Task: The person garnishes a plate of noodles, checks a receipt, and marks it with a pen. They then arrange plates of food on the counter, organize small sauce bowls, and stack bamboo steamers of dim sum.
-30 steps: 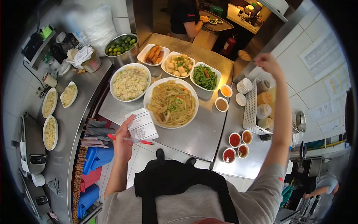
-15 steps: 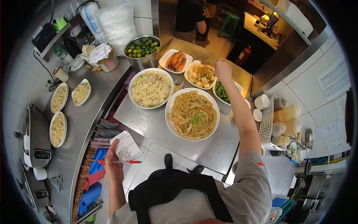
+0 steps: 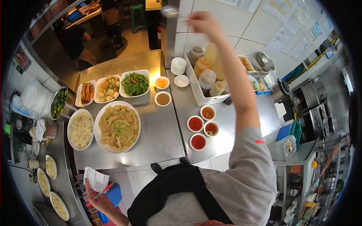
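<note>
Left worktop: three oval white plates of pale, rice-like food, set near one another.
Citrus bowl: metal; holds small green fruit; clear plastic bags beside it.
Basket: white, perforated; squeeze bottles stand inside, contents mostly tan or pale.
Saucer stack: white, just beside the basket.
Wall papers: several sheets on white tiles; print too small to read.
Stool: green, beyond the opening; a co-worker in dark clothing also there.
Blue bin: below worktop level.
</note>
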The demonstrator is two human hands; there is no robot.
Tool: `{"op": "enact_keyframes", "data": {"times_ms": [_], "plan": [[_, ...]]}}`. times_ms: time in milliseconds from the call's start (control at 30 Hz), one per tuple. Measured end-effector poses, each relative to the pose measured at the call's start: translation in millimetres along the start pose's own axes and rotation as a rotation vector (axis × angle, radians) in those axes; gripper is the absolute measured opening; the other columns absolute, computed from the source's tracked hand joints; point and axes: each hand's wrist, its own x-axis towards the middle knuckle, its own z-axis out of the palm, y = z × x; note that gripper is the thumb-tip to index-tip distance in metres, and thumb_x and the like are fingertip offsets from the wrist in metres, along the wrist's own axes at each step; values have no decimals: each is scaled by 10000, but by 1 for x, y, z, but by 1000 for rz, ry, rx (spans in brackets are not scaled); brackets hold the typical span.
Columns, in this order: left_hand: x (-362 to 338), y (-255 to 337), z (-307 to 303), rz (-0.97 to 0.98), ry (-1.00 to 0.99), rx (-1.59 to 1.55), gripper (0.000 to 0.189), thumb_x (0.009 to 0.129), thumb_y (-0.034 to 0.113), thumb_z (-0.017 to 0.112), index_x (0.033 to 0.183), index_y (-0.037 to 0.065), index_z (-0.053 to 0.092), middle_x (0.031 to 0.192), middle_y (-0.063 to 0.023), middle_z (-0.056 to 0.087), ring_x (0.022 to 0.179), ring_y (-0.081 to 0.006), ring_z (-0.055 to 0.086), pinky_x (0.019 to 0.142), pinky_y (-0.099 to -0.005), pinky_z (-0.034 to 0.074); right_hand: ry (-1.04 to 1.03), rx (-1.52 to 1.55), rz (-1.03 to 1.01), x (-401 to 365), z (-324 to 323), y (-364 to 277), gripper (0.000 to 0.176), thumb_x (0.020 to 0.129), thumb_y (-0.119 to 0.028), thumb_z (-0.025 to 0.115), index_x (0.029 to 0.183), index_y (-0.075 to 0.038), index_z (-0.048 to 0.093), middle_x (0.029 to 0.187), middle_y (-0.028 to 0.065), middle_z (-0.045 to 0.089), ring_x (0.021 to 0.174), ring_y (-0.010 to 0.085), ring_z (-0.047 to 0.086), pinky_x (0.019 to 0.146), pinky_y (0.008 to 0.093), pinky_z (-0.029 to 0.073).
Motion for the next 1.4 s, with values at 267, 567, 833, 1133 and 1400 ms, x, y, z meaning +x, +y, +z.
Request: {"op": "enact_keyframes", "data": {"times_ms": [267,567,833,1133,1400], "plan": [[-14,-18,51,38,195,196,498,819,143,371,1281,-45,361,1279,-159,430,1199,-263,400,972,-394,361,-247,-2063,21,-69,-275,393,266,816,-238,503,853,13,585,895,201,575,822,350,551,709,410,443],[-26,-2,23,-75,324,-91,532,845,293,380,1306,28,361,1294,-127,411,1135,-240,459,921,-389,393,424,-699,-160,-33,-153,185,261,892,-161,435,960,-15,642,832,107,656,788,217,613,707,351,478],[-19,22,-95,14,375,-90,496,855,204,387,1326,51,346,1307,-100,406,1186,-202,416,957,-340,361,-838,215,-572,-228,302,-152,233,810,-144,565,1004,-23,606,945,76,612,787,145,554,704,264,454],[-3,68,-242,46,468,-52,539,888,321,421,1352,77,296,1338,-90,355,1155,-200,429,925,-396,381,-1176,50,-1025,-377,596,-251,161,755,-142,602,706,-24,505,567,109,570,519,245,592,489,361,455],[45,53,-360,51,589,-227,536,839,53,337,1365,34,235,1264,-134,405,1113,-229,464,890,-345,428,-1179,1155,198,-381,731,-257,133,786,38,562,842,-22,458,715,67,564,596,101,554,556,211,463]]}}
